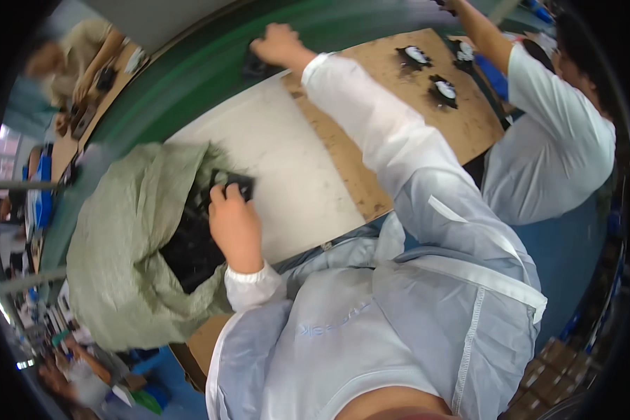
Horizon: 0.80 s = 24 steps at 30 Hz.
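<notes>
At the mouth of a green woven sack (129, 231), my left hand (234, 227) grips a black plastic part (239, 183) by its near edge. More black pieces (192, 252) lie inside the sack, too dark to tell apart. My right hand (281, 46) reaches far out over a green conveyor belt (210, 87), its fingers closed at a dark part (257, 64) whose shape is blurred. Between my hands lies a pale board (273, 147) on the worktable.
Black parts with white centres (444, 91) sit on the brown board (399, 63) to the right. A co-worker in a pale shirt (553, 140) reaches over the belt there. Another person works across the belt at far left. A cardboard box (206, 339) stands below the sack.
</notes>
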Each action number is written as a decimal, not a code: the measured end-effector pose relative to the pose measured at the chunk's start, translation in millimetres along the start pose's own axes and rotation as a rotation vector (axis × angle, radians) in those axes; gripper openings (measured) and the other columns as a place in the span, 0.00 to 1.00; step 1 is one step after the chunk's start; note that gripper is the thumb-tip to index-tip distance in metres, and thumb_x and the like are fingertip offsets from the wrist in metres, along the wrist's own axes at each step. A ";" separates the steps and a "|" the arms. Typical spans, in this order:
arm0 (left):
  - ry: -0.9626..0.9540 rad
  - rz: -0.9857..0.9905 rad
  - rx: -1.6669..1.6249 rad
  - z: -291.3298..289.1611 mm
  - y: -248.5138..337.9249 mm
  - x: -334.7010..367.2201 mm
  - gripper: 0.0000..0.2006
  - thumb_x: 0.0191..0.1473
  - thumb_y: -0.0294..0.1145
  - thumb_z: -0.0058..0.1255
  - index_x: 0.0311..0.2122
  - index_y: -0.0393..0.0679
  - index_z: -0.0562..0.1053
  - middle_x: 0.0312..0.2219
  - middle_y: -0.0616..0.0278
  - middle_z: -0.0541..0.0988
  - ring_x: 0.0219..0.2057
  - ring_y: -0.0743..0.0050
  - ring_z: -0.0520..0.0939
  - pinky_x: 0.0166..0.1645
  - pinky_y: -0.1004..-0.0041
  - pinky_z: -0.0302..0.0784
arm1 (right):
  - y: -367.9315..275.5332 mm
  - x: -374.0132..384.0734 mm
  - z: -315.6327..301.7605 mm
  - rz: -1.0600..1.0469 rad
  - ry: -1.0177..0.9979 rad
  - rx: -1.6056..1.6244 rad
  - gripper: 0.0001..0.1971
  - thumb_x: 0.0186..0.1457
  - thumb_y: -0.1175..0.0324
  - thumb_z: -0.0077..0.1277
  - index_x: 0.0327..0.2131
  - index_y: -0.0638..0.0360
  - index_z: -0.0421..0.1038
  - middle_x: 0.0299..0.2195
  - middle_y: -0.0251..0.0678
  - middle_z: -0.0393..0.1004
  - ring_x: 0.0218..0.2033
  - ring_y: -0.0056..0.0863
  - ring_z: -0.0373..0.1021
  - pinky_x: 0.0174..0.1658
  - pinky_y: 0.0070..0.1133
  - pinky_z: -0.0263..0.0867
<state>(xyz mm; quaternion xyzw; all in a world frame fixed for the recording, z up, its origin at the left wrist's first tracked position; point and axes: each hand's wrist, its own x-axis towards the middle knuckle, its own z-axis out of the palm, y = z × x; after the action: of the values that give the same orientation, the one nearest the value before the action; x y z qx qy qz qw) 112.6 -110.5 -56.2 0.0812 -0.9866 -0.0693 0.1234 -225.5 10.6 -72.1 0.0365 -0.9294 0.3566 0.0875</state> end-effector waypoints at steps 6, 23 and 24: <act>0.039 0.048 -0.496 -16.1 9.2 23.3 0.11 0.42 0.16 0.54 0.35 0.38 0.75 0.35 0.57 0.78 0.32 0.58 0.78 0.39 0.67 0.74 | -5.9 -150.6 -112.5 -0.318 -0.617 0.309 0.20 0.56 0.61 0.51 0.48 0.63 0.73 0.43 0.42 0.78 0.40 0.33 0.74 0.43 0.24 0.70; -0.108 0.481 -0.942 53.7 259.0 97.7 0.09 0.47 0.33 0.55 0.27 0.38 0.79 0.24 0.54 0.81 0.25 0.53 0.80 0.33 0.66 0.75 | 156.0 -270.2 -216.0 0.003 0.184 1.904 0.22 0.65 0.52 0.38 0.53 0.58 0.64 0.47 0.48 0.72 0.40 0.33 0.73 0.43 0.25 0.69; -0.174 0.523 -0.778 66.3 276.0 100.4 0.11 0.47 0.36 0.56 0.27 0.38 0.80 0.23 0.52 0.81 0.25 0.50 0.80 0.32 0.64 0.75 | 159.9 -276.3 -223.5 -0.008 0.272 1.846 0.24 0.65 0.51 0.36 0.54 0.59 0.62 0.49 0.50 0.70 0.41 0.35 0.72 0.44 0.28 0.69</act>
<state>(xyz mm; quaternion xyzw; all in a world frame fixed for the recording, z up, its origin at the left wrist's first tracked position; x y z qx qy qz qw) -39.7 149.2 -53.3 -0.2281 -0.8814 -0.4068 0.0747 55.6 280.5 -66.0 0.0527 -0.2597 0.9551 0.1329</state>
